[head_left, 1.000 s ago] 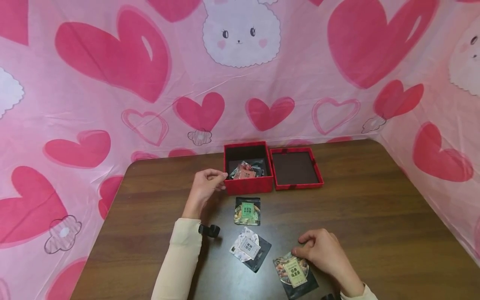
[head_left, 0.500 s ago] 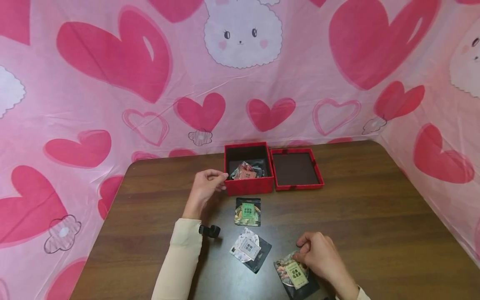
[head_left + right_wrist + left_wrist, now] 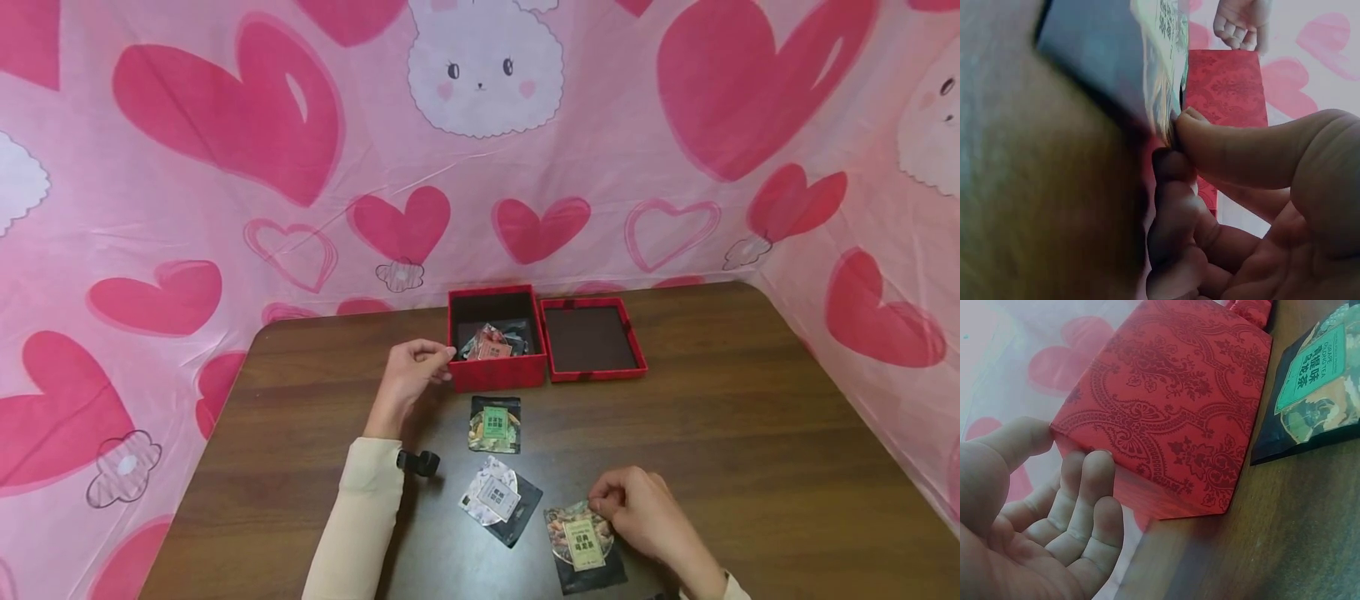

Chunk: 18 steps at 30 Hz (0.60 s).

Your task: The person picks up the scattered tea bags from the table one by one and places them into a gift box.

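Note:
At the front left corner of a red box (image 3: 498, 372), my left hand (image 3: 408, 372) grips the edge between thumb and curled fingers, also seen in the left wrist view. My right hand (image 3: 645, 510) pinches the top right corner of a black tea sachet (image 3: 585, 546) with a yellow label. In the right wrist view that sachet (image 3: 1100, 56) stands tilted off the table, held by thumb and forefinger. A green-labelled tea sachet (image 3: 495, 424) lies flat before the box. Between the two lies a white-labelled sachet (image 3: 500, 500), turned at an angle.
Several sachets (image 3: 491, 342) lie inside the open box, one with a pink label. The red lid (image 3: 596, 337) rests upturned against the box's right side. Behind the wooden table (image 3: 750, 433) hangs a pink heart-patterned cloth (image 3: 465, 158).
My right hand has shifted its pinch on the yellow-labelled sachet, and the sachet has swung round to sit straighter. My left hand and the box have stayed in place.

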Tool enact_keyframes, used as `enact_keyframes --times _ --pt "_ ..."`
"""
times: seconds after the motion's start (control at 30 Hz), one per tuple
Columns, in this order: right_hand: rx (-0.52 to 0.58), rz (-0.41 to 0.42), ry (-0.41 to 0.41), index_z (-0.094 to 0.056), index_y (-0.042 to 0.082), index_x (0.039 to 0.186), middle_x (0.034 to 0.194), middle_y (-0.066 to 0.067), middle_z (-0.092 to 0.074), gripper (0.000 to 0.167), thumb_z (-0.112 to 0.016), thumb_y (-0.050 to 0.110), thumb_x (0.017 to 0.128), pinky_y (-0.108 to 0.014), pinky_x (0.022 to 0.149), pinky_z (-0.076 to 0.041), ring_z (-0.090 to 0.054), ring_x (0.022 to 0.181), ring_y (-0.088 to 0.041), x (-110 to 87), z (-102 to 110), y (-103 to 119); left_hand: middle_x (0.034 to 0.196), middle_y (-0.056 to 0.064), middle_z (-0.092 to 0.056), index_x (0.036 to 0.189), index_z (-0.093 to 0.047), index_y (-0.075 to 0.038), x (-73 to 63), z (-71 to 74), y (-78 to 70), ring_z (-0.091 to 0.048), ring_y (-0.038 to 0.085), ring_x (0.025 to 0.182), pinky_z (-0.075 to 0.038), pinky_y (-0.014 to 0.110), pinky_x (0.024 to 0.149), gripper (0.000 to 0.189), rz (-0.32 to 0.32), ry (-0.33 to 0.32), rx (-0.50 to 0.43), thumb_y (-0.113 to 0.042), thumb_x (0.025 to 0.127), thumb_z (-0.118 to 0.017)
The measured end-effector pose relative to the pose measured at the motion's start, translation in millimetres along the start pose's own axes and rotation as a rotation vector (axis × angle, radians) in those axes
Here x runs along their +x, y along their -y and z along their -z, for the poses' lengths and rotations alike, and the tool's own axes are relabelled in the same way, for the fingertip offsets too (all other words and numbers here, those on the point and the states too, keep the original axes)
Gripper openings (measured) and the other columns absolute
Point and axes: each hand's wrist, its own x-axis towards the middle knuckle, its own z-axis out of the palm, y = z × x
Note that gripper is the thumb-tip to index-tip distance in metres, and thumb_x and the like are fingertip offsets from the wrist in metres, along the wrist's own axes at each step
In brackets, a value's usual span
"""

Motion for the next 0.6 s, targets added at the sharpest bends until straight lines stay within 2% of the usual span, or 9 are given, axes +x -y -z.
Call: enact_keyframes --times 0.17,0.4,0.6 --pt "-0.022 0.045 0.000 -0.072 0.024 0.076 0.060 0.016 -0.052 0.020 -0.077 0.006 0.085 -0.024 0.055 -0.040 -0.045 0.056 -0.001 3.2 4.1 -2.8 0.078 0.013 -0.071 0.099 -0.071 0.004 0.5 -0.6 0.9 -0.069 0.023 0.064 -0.059 0.046 0.074 0.022 -0.012 -0.002 -0.018 -0.015 0.090 -0.077" --pt "0.095 0.077 0.063 -0.075 0.018 0.084 0.068 0.012 -0.060 0.014 -0.074 0.005 0.087 -0.025 0.058 -0.043 -0.050 0.062 -0.003 9.9 18.7 -7.3 0.081 0.015 -0.072 0.100 -0.071 0.003 0.2 0.7 2.1 -0.070 0.024 0.066 -0.059 0.045 0.075 0.023 -0.004 -0.005 -0.012 -0.016 0.090 -0.078" --pt "0.147 0.092 0.070 -0.076 0.014 0.088 0.071 0.009 -0.063 0.008 -0.074 0.006 0.089 -0.026 0.057 -0.046 -0.053 0.063 -0.005 18.0 35.5 -1.8 0.081 0.014 -0.072 0.101 -0.071 0.003 0.4 0.0 1.5 -0.070 0.025 0.066 -0.060 0.042 0.073 0.023 -0.012 0.000 -0.010 -0.017 0.091 -0.077"
